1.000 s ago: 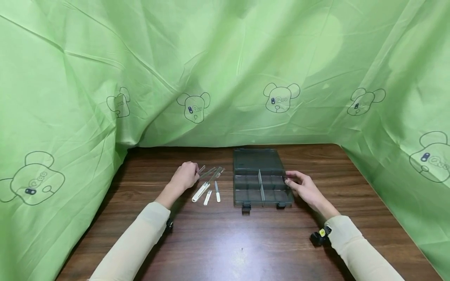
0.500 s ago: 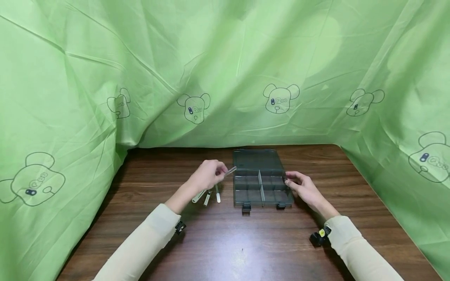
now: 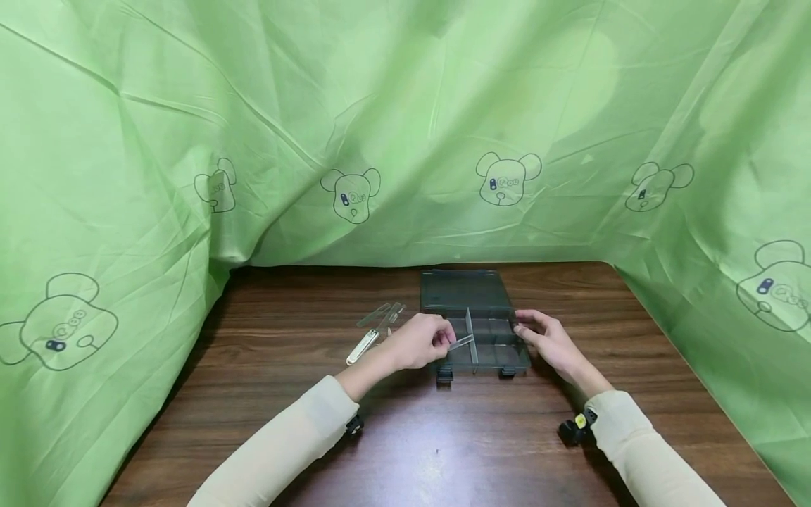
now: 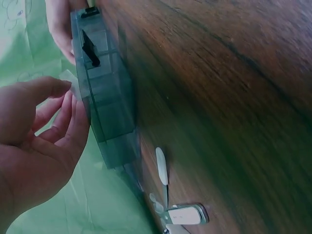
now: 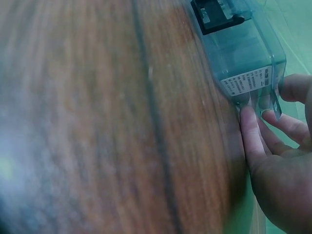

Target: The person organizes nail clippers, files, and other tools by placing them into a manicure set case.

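A dark translucent compartment box (image 3: 500,355) sits in the middle of the table, lid (image 3: 461,289) swung back. My left hand (image 3: 415,341) is over its left compartments, pinching a small clear plastic divider (image 3: 461,342) between thumb and fingertips. In the left wrist view the divider (image 4: 69,77) shows as a pale flat plate by the box's edge. My right hand (image 3: 554,345) holds the box's right side. The right wrist view shows its fingers (image 5: 248,129) against the wall under a printed label (image 5: 247,80). My left hand and forearm hide part of the box's left half.
Left of the box lie a large nail clipper (image 3: 362,347) and several clear strips (image 3: 374,315). A nail file with a white handle (image 4: 162,165) shows in the left wrist view. Two dark latches (image 3: 445,375) hang at the box's front. Green cloth (image 3: 405,211) encloses the table's back and sides.
My left hand has picked up a clear divider from the pile at the left and carried it right, over the box. The right hand and the box have stayed in place.
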`<state>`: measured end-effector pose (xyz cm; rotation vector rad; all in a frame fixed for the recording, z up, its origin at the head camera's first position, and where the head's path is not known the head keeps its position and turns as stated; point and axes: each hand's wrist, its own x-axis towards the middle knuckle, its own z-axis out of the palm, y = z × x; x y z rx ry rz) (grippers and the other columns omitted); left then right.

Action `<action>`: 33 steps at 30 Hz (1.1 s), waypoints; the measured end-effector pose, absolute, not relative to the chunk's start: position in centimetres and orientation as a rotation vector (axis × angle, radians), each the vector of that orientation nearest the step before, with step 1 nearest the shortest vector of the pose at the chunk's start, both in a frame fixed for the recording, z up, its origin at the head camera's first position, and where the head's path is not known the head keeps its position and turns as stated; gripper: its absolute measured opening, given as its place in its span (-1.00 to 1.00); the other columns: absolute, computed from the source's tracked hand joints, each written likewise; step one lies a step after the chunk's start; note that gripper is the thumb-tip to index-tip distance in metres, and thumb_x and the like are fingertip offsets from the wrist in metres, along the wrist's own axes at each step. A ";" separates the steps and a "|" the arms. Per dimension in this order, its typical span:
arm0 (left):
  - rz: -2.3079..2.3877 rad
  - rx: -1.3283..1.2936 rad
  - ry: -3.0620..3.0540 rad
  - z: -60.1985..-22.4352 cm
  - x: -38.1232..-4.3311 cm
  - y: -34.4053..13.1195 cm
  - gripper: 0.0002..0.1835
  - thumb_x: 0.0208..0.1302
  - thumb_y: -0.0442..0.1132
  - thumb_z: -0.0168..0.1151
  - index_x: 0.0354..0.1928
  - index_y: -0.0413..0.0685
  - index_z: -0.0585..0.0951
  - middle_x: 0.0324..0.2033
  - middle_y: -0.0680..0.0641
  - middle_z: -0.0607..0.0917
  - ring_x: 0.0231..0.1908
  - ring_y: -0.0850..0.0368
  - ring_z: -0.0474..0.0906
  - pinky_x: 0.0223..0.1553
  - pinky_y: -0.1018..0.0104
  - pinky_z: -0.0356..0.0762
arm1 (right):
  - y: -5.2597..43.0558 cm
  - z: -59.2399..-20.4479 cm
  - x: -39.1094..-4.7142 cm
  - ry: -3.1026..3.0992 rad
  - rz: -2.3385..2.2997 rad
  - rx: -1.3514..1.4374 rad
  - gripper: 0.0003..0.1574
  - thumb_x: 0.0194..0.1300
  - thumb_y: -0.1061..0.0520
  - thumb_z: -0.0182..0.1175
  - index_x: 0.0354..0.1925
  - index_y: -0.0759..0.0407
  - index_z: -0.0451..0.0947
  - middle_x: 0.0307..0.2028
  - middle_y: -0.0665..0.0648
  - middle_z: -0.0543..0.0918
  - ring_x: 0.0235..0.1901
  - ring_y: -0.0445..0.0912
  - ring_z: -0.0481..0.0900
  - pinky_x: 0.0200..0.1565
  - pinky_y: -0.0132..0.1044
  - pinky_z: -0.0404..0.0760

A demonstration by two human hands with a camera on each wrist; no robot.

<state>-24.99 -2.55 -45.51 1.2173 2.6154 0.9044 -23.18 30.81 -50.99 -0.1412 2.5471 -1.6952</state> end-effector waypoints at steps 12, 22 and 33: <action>1.104 1.060 2.710 -46.3 -27.5 -7.7 -0.78 0.38 -0.25 0.45 -0.01 -0.18 0.73 -0.22 0.05 0.71 -0.21 0.24 0.64 -0.09 0.38 0.67 | 30.7 -50.7 -23.0 2.534 -1.703 -0.134 -0.33 0.61 0.09 0.20 0.49 0.37 0.32 0.33 0.44 0.48 0.03 -0.05 0.55 -0.21 -0.25 0.64; 1.131 0.760 2.856 -48.4 -30.9 -14.1 -0.62 0.31 -0.33 0.47 0.13 -0.30 0.68 -0.02 -0.17 0.71 -0.02 -0.10 0.69 0.13 0.00 0.65 | 30.7 -50.5 -23.0 2.530 -1.704 -0.131 -0.33 0.61 0.10 0.20 0.49 0.38 0.32 0.33 0.45 0.47 0.02 -0.04 0.55 -0.22 -0.23 0.64; 0.929 0.544 2.917 -49.3 -31.5 -15.0 -0.86 0.29 -0.37 0.43 -0.14 -0.24 0.73 -0.15 -0.13 0.62 -0.15 0.02 0.62 -0.01 0.14 0.65 | 30.8 -50.8 -23.2 2.531 -1.720 -0.124 -0.35 0.60 0.10 0.21 0.47 0.39 0.34 0.30 0.45 0.49 0.06 -0.02 0.56 -0.16 -0.29 0.64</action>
